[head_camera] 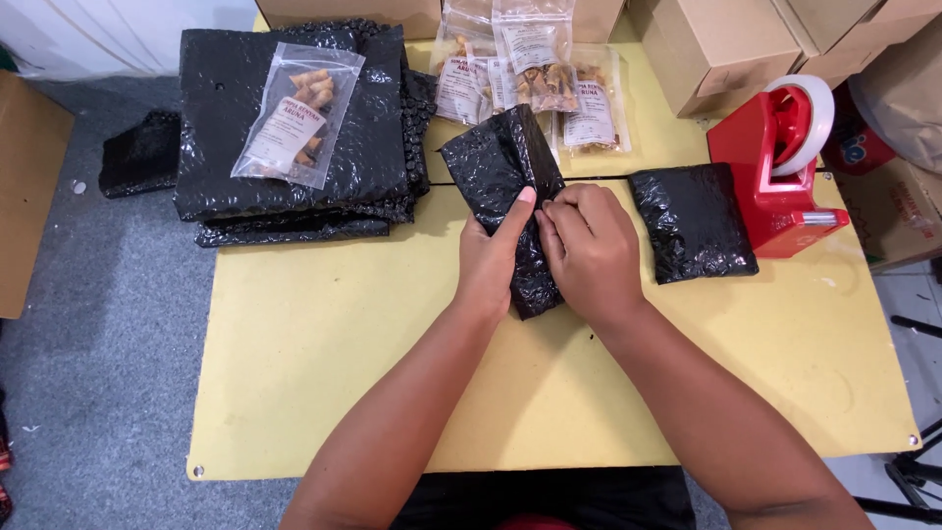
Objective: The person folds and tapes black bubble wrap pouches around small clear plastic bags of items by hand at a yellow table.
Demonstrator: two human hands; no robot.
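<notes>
Both hands — left hand [488, 263], right hand [589, 250] — clasp a black bubble-wrap parcel [502, 167] on the yellow table [324, 344]; a red tape dispenser [780, 167] stands nearby.

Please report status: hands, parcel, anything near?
Left hand and right hand both grip black bubble-wrap parcel. Finished black parcel and red tape dispenser beside right hand.

Both forearms bare, no sleeves visible; left hand [491, 263], right hand [592, 252] ungloved, ringless.
</notes>
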